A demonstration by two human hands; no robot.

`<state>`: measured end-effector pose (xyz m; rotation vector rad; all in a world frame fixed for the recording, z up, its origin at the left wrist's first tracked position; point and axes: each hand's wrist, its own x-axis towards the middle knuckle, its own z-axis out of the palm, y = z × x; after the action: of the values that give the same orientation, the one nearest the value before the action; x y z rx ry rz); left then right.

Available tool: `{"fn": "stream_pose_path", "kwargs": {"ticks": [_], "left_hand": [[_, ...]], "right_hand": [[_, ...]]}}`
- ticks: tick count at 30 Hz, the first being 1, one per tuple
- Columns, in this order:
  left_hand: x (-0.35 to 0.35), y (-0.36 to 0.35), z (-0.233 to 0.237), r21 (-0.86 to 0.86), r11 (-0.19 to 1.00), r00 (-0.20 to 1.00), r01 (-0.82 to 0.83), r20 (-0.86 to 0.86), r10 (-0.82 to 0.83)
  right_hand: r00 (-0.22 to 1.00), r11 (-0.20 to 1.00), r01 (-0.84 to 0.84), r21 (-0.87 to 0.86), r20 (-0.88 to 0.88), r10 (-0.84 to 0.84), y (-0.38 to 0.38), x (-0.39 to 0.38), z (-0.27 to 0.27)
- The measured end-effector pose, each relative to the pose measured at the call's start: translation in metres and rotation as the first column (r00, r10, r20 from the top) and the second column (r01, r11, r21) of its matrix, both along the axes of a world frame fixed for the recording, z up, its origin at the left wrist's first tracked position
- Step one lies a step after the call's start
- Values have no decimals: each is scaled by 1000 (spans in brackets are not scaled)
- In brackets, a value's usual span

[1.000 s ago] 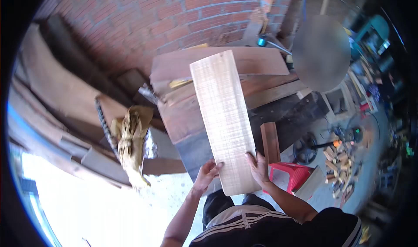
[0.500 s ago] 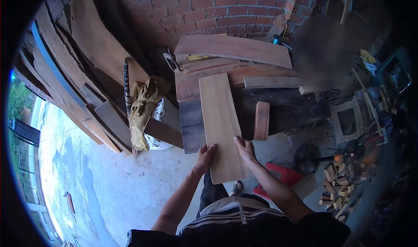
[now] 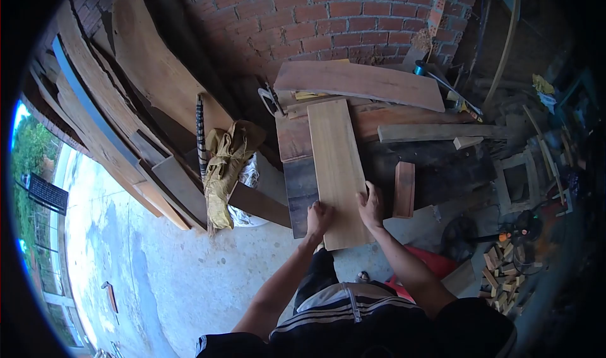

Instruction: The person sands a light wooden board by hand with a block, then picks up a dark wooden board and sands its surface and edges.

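A long, pale wooden board (image 3: pixel 341 175) lies lengthwise in front of me, its far end over the dark workbench (image 3: pixel 300 194) and its near end sticking out past the bench edge. My left hand (image 3: pixel 320 219) is closed on the board's left edge near that end. On the opposite edge my right hand (image 3: pixel 370 205) grips it, thumb on top and fingers along the side. Just right of my right hand a small reddish wood block (image 3: pixel 404 189) rests on the bench.
A wide reddish plank (image 3: pixel 360 83) and a grey beam (image 3: pixel 442 132) lie at the back of the bench. Large slabs (image 3: pixel 164 61) lean at left beside a yellow sack (image 3: pixel 224 168). A fan (image 3: pixel 521 238) and a pile of wood offcuts (image 3: pixel 502 276) stand at lower right.
The board has moved forward, farther over the bench, with both hands still on it. My view has shifted, so the surroundings appear farther right and lower.
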<state>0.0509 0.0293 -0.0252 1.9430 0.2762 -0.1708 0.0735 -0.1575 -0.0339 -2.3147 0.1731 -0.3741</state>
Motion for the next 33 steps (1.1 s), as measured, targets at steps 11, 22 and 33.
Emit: {"fn": "stream_pose_path", "kwargs": {"ticks": [11, 22, 33], "left_hand": [[-11, -3, 22, 454, 816, 915, 359, 4, -404], [-61, -34, 62, 393, 860, 926, 326, 52, -375], [-35, -71, 45, 438, 866, 970, 240, -73, -232]], "right_hand": [[908, 714, 306, -629, -33, -417, -77, -12, 31], [997, 920, 3, -392, -73, -35, -55, -48, 72], [919, 797, -387, -464, -261, 295, 2, -88, 63]]}}
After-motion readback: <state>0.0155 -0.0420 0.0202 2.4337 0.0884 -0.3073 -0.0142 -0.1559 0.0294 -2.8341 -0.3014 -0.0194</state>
